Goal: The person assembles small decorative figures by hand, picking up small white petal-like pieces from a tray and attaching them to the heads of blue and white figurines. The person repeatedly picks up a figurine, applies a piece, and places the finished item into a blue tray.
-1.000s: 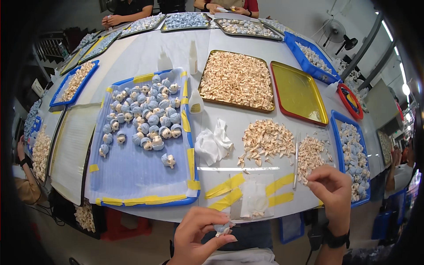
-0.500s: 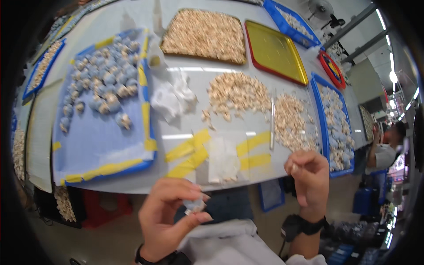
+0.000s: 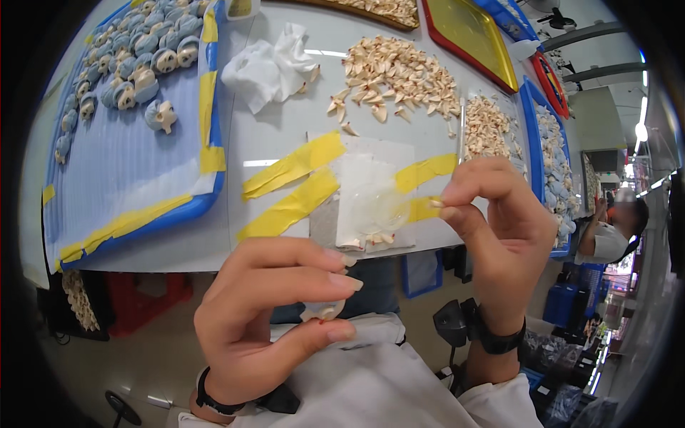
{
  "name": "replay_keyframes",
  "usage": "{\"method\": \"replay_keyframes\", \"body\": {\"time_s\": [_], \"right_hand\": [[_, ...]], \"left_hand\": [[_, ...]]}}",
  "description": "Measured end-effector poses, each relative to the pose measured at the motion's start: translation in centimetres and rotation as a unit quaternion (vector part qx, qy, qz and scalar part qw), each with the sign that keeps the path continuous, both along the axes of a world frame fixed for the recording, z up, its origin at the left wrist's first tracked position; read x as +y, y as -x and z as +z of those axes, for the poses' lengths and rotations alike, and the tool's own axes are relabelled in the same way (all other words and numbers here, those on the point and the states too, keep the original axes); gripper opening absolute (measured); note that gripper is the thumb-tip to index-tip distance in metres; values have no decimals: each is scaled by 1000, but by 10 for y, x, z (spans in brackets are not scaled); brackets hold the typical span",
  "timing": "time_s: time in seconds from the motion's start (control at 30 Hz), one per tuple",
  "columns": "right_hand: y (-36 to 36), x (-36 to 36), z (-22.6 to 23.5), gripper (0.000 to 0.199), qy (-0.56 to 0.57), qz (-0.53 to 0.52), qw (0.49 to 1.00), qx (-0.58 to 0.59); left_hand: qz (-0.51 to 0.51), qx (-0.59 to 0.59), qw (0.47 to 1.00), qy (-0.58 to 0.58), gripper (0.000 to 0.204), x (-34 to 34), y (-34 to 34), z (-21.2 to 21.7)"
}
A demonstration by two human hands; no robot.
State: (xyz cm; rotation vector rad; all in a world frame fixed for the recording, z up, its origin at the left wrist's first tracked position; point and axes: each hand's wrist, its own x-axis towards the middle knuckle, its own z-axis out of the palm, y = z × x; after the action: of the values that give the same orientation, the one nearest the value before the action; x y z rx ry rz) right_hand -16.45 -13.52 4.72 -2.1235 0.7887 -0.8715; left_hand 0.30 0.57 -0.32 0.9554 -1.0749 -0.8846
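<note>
Pale piece (image 3: 322, 311) between left fingers (image 3: 341, 281)

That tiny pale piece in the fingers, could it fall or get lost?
Possibly. The left hand pinches the small pale translucent piece over the lap, off the grey table, so a slip might drop it to the floor. The right hand pinches something tiny beside the heap of loose cream shell-like pieces; a bump could scatter them.

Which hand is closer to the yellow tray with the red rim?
The right hand. It is raised below the yellow tray, near the table's front edge. The left hand is lower and further left, off the table.
</note>
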Motion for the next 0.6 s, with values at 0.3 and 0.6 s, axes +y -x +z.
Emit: {"method": "replay_keyframes", "body": {"time_s": [0.3, 0.6], "right_hand": [[-14, 8, 4, 18, 335, 34, 924, 178], [-19, 15, 2, 16, 300, 0, 939, 165]], "left_hand": [[18, -34, 999, 24, 33, -6, -2, -13], [30, 210, 971, -115, 39, -10, 23, 12]]}}
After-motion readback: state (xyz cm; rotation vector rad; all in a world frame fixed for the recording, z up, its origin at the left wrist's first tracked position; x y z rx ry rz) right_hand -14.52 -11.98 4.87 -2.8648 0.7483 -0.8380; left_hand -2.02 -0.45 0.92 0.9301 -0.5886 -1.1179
